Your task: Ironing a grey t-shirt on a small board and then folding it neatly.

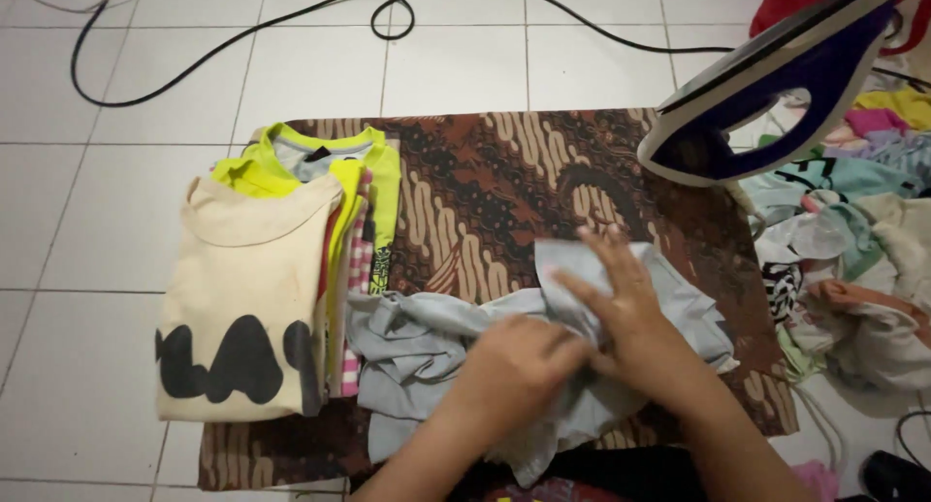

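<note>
Fingers of right hand (621,303) spread flat on crumpled grey garment (436,352), mid batik mat (504,182); left hand (519,361) loosely bunching cloth. Best pull hem taut w/ left, smooth outward, away from iron (766,85).

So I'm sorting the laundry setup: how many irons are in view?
1: a purple and white iron stands tilted at the upper right edge of the brown batik cloth, beside the unfolded clothes pile. Others could lie hidden off-frame.
</note>
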